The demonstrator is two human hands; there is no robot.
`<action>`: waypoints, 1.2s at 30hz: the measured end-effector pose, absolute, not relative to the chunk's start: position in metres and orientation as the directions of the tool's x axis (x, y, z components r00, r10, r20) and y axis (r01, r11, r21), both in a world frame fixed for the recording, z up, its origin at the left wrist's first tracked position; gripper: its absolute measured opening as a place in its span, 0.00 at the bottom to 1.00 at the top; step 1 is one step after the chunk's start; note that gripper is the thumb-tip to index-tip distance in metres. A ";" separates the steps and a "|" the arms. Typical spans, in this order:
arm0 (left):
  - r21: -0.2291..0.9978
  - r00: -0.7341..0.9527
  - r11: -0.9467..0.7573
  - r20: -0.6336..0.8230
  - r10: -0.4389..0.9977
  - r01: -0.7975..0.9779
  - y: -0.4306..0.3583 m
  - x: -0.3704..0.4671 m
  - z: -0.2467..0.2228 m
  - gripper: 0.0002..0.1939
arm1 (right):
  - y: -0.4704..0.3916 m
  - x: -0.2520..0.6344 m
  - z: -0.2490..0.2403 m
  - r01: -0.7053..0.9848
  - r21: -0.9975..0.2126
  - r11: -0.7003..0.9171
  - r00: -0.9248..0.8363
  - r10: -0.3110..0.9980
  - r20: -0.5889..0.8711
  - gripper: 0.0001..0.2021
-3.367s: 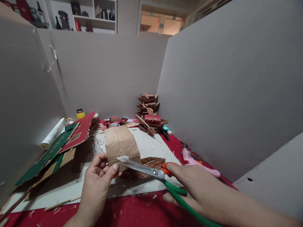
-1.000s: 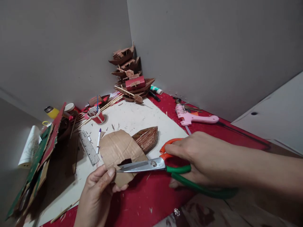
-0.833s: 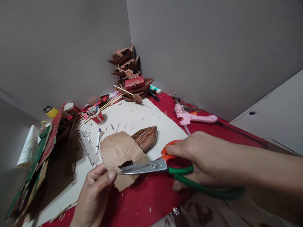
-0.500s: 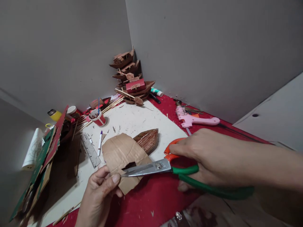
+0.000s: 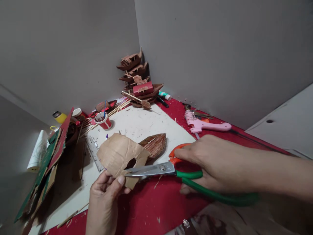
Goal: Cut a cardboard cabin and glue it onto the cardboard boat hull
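L hand [image 5: 104, 195], at abt 7 o'clock in view, has thumb + fingers pinched on the lower edge of the cardboard pc [image 5: 117, 151]; most of the pc lies at 12–1 o'clock from that grip. R hand [image 5: 207, 163] is wrapped round the handles of the scissors [image 5: 153, 170], blades pointing to 9 o'clock, tips at the cardboard just beside L thumb, by a dark hole [image 5: 131, 163]. Boat hull [image 5: 156, 145] partly behind pc, approx 2 o'clock; pink glue gun [image 5: 210, 126] at 12 o'clock from R hand.

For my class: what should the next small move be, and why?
Probably slide the left hand back along the brown sheet: its thumb is close to the tip of the scissors, which the right hand holds pointing towards it.
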State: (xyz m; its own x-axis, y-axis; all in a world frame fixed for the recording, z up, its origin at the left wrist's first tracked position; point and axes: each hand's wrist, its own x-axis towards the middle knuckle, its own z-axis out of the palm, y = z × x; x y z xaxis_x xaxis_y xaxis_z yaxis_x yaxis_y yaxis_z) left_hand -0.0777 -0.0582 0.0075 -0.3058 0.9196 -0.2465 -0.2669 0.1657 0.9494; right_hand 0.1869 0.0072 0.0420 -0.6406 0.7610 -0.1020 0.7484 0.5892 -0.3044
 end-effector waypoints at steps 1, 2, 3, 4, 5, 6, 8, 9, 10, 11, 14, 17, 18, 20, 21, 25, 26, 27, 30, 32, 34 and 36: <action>0.946 -0.317 0.159 -0.248 0.915 -0.282 -0.059 -0.077 0.006 0.17 | 0.006 0.186 0.039 0.753 -0.309 0.581 -0.635 0.764 -0.111 0.22; 0.941 -0.328 0.156 -0.255 0.910 -0.299 -0.059 -0.076 0.005 0.18 | 0.004 0.185 0.036 0.754 -0.316 0.576 -0.633 0.766 -0.116 0.22; 0.936 -0.339 0.155 -0.264 0.903 -0.316 -0.060 -0.074 0.005 0.19 | 0.003 0.184 0.033 0.752 -0.325 0.574 -0.634 0.764 -0.119 0.21; 0.930 -0.346 0.155 -0.274 0.898 -0.334 -0.060 -0.073 0.004 0.19 | 0.001 0.182 0.030 0.751 -0.329 0.573 -0.635 0.763 -0.121 0.21; 0.924 -0.351 0.157 -0.284 0.893 -0.349 -0.060 -0.072 0.004 0.20 | 0.000 0.181 0.027 0.752 -0.323 0.575 -0.636 0.762 -0.122 0.20; 0.918 -0.352 0.159 -0.293 0.889 -0.362 -0.060 -0.071 0.005 0.21 | -0.002 0.180 0.024 0.753 -0.310 0.581 -0.638 0.760 -0.124 0.20; 0.910 -0.358 0.164 -0.308 0.882 -0.380 -0.061 -0.070 0.006 0.22 | -0.003 0.178 0.019 0.760 -0.267 0.593 -0.638 0.759 -0.128 0.21; 0.908 -0.361 0.165 -0.312 0.879 -0.385 -0.061 -0.070 0.006 0.22 | -0.003 0.177 0.016 0.763 -0.247 0.597 -0.637 0.759 -0.132 0.22; 0.907 -0.363 0.166 -0.316 0.877 -0.388 -0.061 -0.070 0.006 0.22 | -0.004 0.176 0.014 0.765 -0.236 0.599 -0.636 0.760 -0.133 0.22; 0.906 -0.365 0.164 -0.316 0.876 -0.391 -0.061 -0.069 0.007 0.22 | -0.004 0.176 0.011 0.767 -0.233 0.598 -0.635 0.761 -0.134 0.23; 0.901 -0.368 0.155 -0.316 0.875 -0.405 -0.061 -0.069 0.006 0.21 | -0.005 0.175 0.003 0.766 -0.251 0.592 -0.632 0.764 -0.127 0.22; 0.899 -0.363 0.146 -0.309 0.879 -0.412 -0.061 -0.069 0.004 0.21 | -0.006 0.177 -0.005 0.749 -0.286 0.598 -0.646 0.755 -0.111 0.18; 0.901 -0.359 0.144 -0.304 0.883 -0.409 -0.062 -0.069 0.003 0.22 | -0.007 0.178 -0.007 0.744 -0.297 0.599 -0.650 0.753 -0.108 0.17; 0.907 -0.353 0.136 -0.289 0.890 -0.399 -0.062 -0.069 0.001 0.22 | -0.007 0.179 -0.011 0.747 -0.307 0.590 -0.643 0.759 -0.104 0.15; 0.909 -0.349 0.135 -0.284 0.893 -0.394 -0.062 -0.069 0.000 0.21 | -0.008 0.180 -0.012 0.750 -0.307 0.585 -0.638 0.763 -0.106 0.14; 0.917 -0.345 0.123 -0.264 0.901 -0.380 -0.061 -0.069 -0.003 0.21 | -0.007 0.180 -0.008 0.751 -0.295 0.591 -0.645 0.753 -0.132 0.14; 0.919 -0.347 0.115 -0.255 0.903 -0.376 -0.060 -0.069 -0.003 0.21 | -0.007 0.180 -0.006 0.748 -0.290 0.597 -0.649 0.749 -0.134 0.16; 0.923 -0.351 0.106 -0.244 0.904 -0.369 -0.060 -0.069 -0.003 0.21 | -0.006 0.179 -0.003 0.748 -0.283 0.601 -0.651 0.748 -0.129 0.17; 0.936 -0.361 0.079 -0.209 0.909 -0.344 -0.060 -0.069 -0.004 0.21 | -0.005 0.178 0.000 0.746 -0.273 0.607 -0.649 0.756 -0.093 0.22; 0.941 -0.356 0.063 -0.187 0.915 -0.332 -0.059 -0.069 -0.004 0.20 | -0.005 0.178 0.000 0.745 -0.281 0.605 -0.647 0.758 -0.080 0.22; 0.944 -0.348 0.049 -0.168 0.922 -0.325 -0.059 -0.069 -0.004 0.21 | -0.006 0.179 -0.001 0.740 -0.296 0.604 -0.648 0.758 -0.076 0.22; 0.949 -0.341 0.046 -0.156 0.927 -0.311 -0.060 -0.070 -0.004 0.21 | -0.007 0.180 -0.001 0.730 -0.326 0.601 -0.653 0.754 -0.072 0.22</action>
State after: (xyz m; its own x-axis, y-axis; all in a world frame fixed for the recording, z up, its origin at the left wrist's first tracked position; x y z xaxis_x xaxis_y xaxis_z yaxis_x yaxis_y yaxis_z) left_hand -0.0699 -0.0599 -0.0039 -0.3409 0.9271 -0.1560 -0.3105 0.0456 0.9495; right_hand 0.1797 -0.0068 -0.0010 -0.6530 0.7539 -0.0720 0.7297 0.6009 -0.3263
